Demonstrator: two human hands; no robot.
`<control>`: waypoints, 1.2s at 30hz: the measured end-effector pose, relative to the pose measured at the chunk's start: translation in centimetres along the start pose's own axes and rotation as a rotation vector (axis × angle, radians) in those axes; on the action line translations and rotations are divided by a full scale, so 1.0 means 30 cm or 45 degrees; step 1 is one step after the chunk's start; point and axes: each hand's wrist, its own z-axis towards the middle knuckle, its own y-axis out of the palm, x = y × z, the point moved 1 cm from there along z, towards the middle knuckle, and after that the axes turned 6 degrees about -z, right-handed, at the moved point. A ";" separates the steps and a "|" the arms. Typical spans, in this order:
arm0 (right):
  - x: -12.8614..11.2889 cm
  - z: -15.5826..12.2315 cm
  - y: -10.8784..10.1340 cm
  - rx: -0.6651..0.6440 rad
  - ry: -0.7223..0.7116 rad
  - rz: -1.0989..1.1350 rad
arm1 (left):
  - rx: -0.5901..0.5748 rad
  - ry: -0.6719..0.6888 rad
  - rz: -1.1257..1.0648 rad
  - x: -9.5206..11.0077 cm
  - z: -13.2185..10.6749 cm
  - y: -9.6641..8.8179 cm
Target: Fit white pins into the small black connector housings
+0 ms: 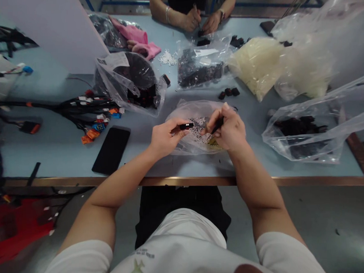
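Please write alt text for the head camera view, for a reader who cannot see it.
Above a clear plastic bag of small white parts, the left hand pinches a small black connector and the right hand a thin black piece. A wiring harness and a smartphone lie on the blue workbench.

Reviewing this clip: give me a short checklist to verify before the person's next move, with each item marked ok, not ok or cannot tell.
1. The left hand grips the small black connector between thumb and fingers: ok.
2. The right hand grips the slim dark piece: ok.
3. The connector and the piece are lined up with each other: cannot tell, the fingers partly hide them.
4. The clear plastic bag of small white parts lies under the hands: ok.
5. The black phone lies apart from the left hand: ok.
6. The co-worker's hands are at the table's far side, apart from the person's own: ok.
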 end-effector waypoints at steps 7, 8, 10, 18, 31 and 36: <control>-0.048 -0.017 0.024 0.147 0.048 0.404 | -0.036 0.025 0.011 -0.001 0.002 -0.004; -0.048 -0.018 0.028 0.135 0.021 0.418 | -0.033 0.044 0.014 0.000 0.002 -0.005; -0.043 -0.022 0.033 0.125 0.005 0.399 | -0.027 0.077 0.027 0.002 0.002 -0.006; -0.057 -0.033 0.025 0.141 0.040 0.232 | -0.044 0.065 0.077 -0.002 0.000 -0.005; -0.098 -0.036 0.011 0.156 -0.010 0.088 | -0.052 0.041 0.186 -0.013 -0.009 0.008; -0.108 -0.039 0.009 0.147 -0.002 0.053 | -0.043 0.058 0.222 -0.016 -0.018 0.016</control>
